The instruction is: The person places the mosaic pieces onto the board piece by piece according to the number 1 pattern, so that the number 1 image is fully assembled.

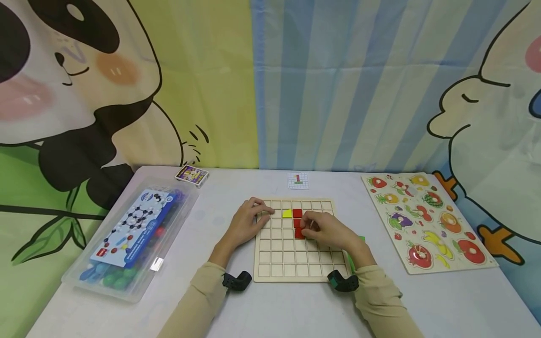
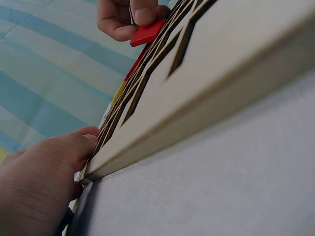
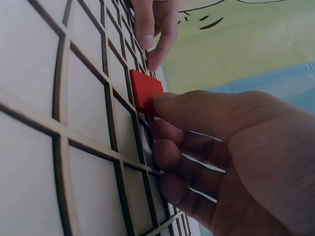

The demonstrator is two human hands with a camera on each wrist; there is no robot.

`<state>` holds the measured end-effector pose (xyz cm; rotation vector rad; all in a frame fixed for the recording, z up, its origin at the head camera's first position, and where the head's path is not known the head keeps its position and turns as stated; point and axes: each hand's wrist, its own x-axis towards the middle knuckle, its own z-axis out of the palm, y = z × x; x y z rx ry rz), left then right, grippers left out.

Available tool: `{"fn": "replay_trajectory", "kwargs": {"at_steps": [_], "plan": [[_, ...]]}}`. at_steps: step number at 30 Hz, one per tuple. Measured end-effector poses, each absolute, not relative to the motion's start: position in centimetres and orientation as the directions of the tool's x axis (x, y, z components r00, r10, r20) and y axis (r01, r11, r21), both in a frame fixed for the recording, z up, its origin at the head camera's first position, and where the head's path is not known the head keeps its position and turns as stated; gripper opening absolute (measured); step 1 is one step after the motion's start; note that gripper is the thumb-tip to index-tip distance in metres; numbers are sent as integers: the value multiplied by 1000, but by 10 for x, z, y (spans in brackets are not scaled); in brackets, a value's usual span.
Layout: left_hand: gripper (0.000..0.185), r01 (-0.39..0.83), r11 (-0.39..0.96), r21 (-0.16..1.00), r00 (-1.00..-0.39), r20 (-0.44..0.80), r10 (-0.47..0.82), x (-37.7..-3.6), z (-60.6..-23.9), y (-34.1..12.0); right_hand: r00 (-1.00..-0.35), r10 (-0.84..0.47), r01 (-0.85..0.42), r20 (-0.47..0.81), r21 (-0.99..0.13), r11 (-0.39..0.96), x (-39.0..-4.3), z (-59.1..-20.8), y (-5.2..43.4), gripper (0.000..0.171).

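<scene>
A wooden grid board [image 1: 274, 271] lies in the middle of the table. My right hand [image 1: 327, 229] is over its right half, pinching a red square tile [image 3: 145, 91] between thumb and fingers, tilted close over the grid. Two more red tiles [image 1: 297, 213] stand in a column up the board, with a yellow tile [image 1: 287, 213] left of the top one. My left hand [image 1: 249, 220] rests at the board's upper left edge, its fingers extended onto the rim. Behind the board lies a small card [image 1: 298, 180] printed with a grid and a coloured figure.
To the left is a clear plastic case [image 1: 139, 288] of coloured parts with a blue-and-white booklet [image 1: 135, 225]. A small card box [image 1: 192, 175] sits at the back left. A fruit puzzle board [image 1: 431, 223] lies at the right. Something green [image 1: 351, 264] shows beside the grid board's right edge.
</scene>
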<state>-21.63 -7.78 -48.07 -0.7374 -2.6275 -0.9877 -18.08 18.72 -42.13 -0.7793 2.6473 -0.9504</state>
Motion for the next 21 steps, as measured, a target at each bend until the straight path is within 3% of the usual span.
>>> {"fn": "replay_trajectory", "kwargs": {"at_steps": [15, 21], "plan": [[15, 536, 626, 567, -844, 385, 374, -216, -482, -79, -809, -585, -471, -58, -530, 705, -176, -410, 189, 20], [16, 535, 630, 562, -845, 374, 383, -217, -482, -79, -785, -616, -487, -64, -549, 679, -175, -406, 195, 23]]}}
